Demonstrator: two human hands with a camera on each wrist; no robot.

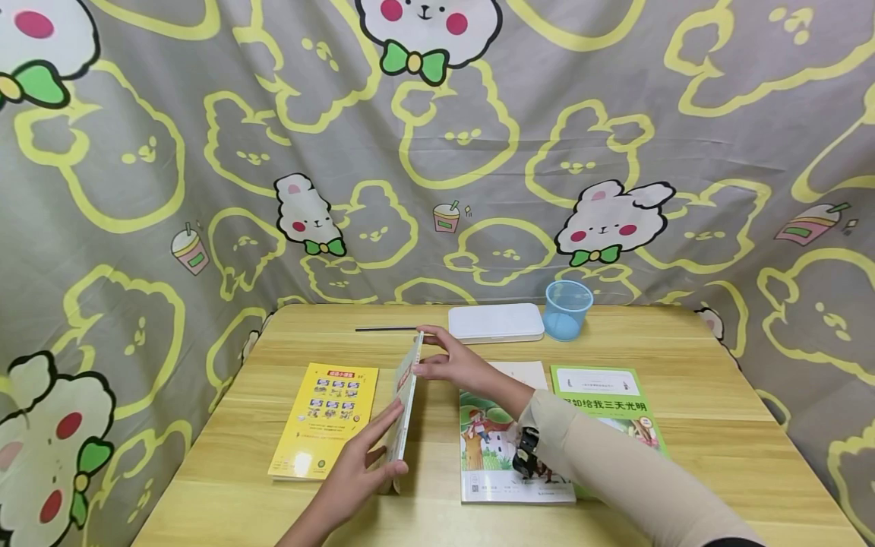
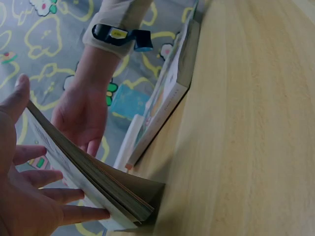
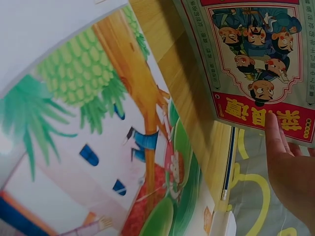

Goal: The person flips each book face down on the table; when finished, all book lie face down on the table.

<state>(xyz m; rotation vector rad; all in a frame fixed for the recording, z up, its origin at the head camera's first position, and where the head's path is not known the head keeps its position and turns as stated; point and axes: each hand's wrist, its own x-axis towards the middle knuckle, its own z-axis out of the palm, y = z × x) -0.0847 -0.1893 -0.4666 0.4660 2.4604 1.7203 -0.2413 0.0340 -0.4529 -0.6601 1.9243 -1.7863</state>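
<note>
A paperback book (image 1: 405,403) with cartoon figures and a red title panel (image 3: 261,110) stands on edge on the table, leaning a little. My left hand (image 1: 358,460) lies along its left cover, fingers (image 2: 64,195) straight and spread, the thumb beside the near edge. At the far edge my right hand (image 1: 458,368) pinches the book, a digit on the illustrated cover and others at or behind the edge. Its pages (image 2: 98,177) are slightly parted in the left wrist view. To the left lies a yellow book (image 1: 324,425).
Right of the hands lie an illustrated book (image 1: 478,448) and a green book (image 1: 608,406), partly hidden by the right forearm. Along the back are a dark pencil-like stick (image 1: 386,329), a white case (image 1: 495,322) and a blue translucent cup (image 1: 567,310). A patterned curtain (image 1: 383,152) hangs behind.
</note>
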